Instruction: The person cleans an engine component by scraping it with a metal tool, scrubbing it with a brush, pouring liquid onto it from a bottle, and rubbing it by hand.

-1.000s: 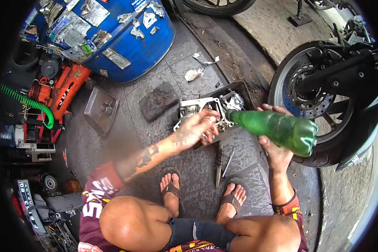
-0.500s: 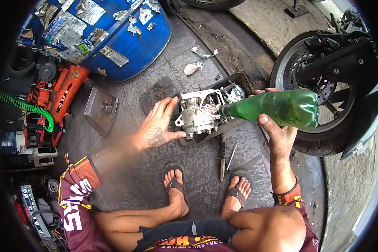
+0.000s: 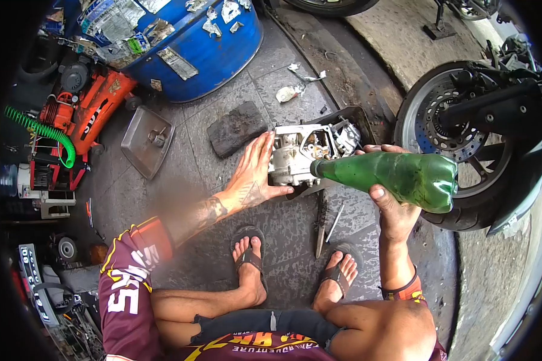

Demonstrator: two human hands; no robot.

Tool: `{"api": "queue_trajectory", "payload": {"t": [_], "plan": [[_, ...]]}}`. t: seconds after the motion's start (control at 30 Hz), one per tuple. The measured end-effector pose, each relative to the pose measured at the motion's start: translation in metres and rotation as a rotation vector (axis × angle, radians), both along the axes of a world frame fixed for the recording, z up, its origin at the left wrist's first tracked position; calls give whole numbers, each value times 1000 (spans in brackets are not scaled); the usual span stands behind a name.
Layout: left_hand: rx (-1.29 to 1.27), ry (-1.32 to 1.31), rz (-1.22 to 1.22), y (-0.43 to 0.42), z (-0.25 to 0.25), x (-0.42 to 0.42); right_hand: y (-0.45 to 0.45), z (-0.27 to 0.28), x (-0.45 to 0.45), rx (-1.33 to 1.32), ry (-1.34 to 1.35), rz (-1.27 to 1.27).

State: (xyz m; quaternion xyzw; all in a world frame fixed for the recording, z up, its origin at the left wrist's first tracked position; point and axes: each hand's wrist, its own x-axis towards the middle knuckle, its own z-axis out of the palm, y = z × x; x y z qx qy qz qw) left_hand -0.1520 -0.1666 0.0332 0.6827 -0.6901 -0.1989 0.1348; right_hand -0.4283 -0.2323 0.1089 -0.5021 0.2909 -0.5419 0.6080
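My right hand (image 3: 397, 207) is wrapped round a green plastic bottle (image 3: 397, 174), which lies nearly sideways with its neck pointing left. Dark grime shows on or inside the bottle. Its mouth overlaps the right part of a silvery metal engine (image 3: 289, 157) on the floor; whether they touch I cannot tell. My left hand (image 3: 254, 171) grips the engine's left end, fingers along the upper side and thumb at the lower edge. Part of the engine sits in or against a dark metal pan (image 3: 358, 117). The bottle and my hands hide some of it.
Left of the engine lie a dark block (image 3: 238, 128) and a metal tray (image 3: 132, 144) with a small part in it. A blue drum (image 3: 223, 57), an orange compressor (image 3: 99, 111) and a motorcycle wheel (image 3: 415, 108) stand around. A thin rod (image 3: 335, 222) lies near my feet.
The bottle's neck has moved left and down across the engine, and its base has dropped lower. My left hand stays at the engine's left end. The whole view has shifted slightly.
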Motion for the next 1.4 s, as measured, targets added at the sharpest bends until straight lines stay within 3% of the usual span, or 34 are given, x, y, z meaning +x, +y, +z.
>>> {"api": "queue_trajectory", "payload": {"t": [0.23,0.6,0.8,0.87,0.93,0.97,1.03,1.4], "plan": [[-164,-138,-115,1,-13,-5,-5,3,-1,14,-102,21],[-129,-173,-186,5,-20,-11,-20,7,2,-28,-107,-59],[-226,38,-132,-1,-23,-1,-36,10,7,-32,-135,-61],[-152,309,-57,-5,-26,3,-43,13,10,-44,-106,-62],[-169,374,-33,-10,-27,4,-49,17,12,-73,-43,-67],[-108,491,51,-14,-23,5,-50,23,16,-112,106,-125],[-47,721,220,-24,-22,4,-58,28,14,-97,117,-100],[-223,643,193,-43,-38,14,-77,44,13,-134,182,-41]]}}
